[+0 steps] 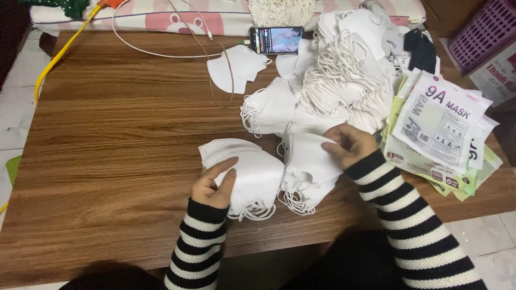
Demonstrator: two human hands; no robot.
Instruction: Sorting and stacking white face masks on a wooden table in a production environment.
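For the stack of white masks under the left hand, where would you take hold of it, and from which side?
Grip the stack of white masks across its folded bodies, thumb under and fingers on top, coming from the near edge where the left hand already rests. The ear loops spill loose at the near end, so pinching those would likely lift only single masks. The right hand holds the neighbouring stack.

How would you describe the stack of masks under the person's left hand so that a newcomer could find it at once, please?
Start at the wooden table and find the near edge, where two striped sleeves come in. The left hand rests on a fanned stack of white masks. Unlike the big loose heap farther back, it is neatly layered, with its ear loops bunched toward the person.
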